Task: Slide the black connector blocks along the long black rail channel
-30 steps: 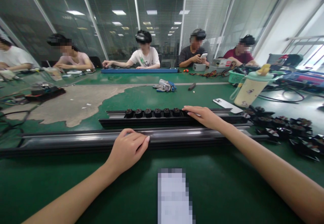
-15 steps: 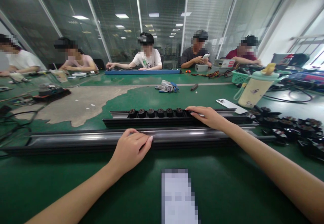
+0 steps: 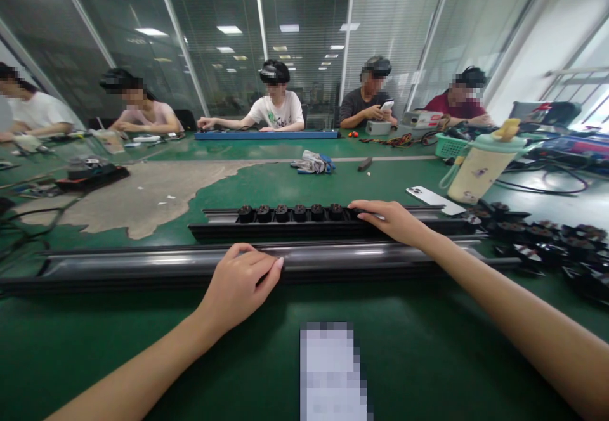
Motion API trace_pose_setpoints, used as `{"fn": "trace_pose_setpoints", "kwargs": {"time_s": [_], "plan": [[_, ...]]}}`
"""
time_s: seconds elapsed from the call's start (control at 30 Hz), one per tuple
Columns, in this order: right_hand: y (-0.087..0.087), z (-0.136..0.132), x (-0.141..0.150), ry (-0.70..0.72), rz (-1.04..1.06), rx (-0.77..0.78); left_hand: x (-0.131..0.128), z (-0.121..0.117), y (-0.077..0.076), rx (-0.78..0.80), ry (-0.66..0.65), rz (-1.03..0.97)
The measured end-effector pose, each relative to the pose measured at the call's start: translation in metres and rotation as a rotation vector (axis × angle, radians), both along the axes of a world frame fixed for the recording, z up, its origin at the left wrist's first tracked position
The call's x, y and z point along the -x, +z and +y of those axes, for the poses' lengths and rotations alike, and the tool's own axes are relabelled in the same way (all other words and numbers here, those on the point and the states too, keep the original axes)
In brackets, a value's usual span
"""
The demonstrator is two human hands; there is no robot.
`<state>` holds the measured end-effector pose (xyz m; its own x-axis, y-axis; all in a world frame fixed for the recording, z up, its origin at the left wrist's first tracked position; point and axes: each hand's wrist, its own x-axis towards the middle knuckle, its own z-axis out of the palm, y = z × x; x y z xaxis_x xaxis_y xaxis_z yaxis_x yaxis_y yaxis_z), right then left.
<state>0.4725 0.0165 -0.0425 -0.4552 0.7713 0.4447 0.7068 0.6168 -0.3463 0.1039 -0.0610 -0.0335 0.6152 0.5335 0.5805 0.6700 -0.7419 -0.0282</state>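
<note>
My left hand [image 3: 242, 281] is closed over the near long black channel rail [image 3: 157, 262], its fingers curled across the shiny trough and its thumb along the front. Behind that rail lies a shorter black rail [image 3: 221, 231] with several round black socket-like modules [image 3: 299, 212] lined up in its trough. My right hand [image 3: 392, 219] reaches over to the right end of this row. Its fingers are closed on a black socket-like module [image 3: 354, 212], which they mostly cover.
A phone [image 3: 330, 370] lies in front of me, and a white phone [image 3: 435, 199] beyond the rails. Loose black modules [image 3: 542, 227] are piled at the right near a cream tumbler [image 3: 485, 167]. Gloves [image 3: 313, 162] lie mid-table. Several people sit across, one by a blue bar [image 3: 266, 135].
The rails and my hands appear slightly further left in the view. Both hands keep their hold and nothing has been let go.
</note>
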Motion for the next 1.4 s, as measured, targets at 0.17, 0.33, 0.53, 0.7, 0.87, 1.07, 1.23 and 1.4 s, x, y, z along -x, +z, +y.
{"fn": "trace_pose_setpoints", "kwargs": {"time_s": [0.17, 0.33, 0.53, 0.7, 0.87, 1.07, 1.23, 1.4], "plan": [[0.0006, 0.0000, -0.0007, -0.009, 0.001, 0.005, -0.0008, -0.0004, 0.0010, 0.012, 0.006, -0.002], [0.0015, -0.0006, -0.0003, -0.003, 0.005, 0.009, 0.0000, -0.0003, 0.0005, 0.026, 0.014, 0.000], [0.0006, -0.0002, -0.0002, -0.018, 0.042, 0.030, -0.0002, 0.0005, 0.0010, 0.023, 0.010, -0.010], [0.0014, 0.0000, -0.0013, -0.051, 0.039, 0.061, -0.0009, 0.0007, 0.0006, 0.021, 0.005, -0.017], [0.0033, -0.0020, -0.0013, -0.048, 0.012, 0.062, -0.0004, -0.0002, 0.0004, 0.024, 0.012, -0.011], [-0.0001, 0.0000, -0.0037, -0.122, -0.003, 0.055, 0.0003, 0.0004, 0.0004, 0.015, 0.004, -0.004], [-0.0009, 0.0017, -0.0046, -0.124, -0.011, 0.053, 0.0008, 0.0005, 0.0003, 0.016, -0.001, 0.000], [-0.0015, 0.0012, -0.0038, -0.116, -0.001, 0.027, 0.0005, 0.0010, -0.0003, 0.018, 0.008, -0.003]]}}
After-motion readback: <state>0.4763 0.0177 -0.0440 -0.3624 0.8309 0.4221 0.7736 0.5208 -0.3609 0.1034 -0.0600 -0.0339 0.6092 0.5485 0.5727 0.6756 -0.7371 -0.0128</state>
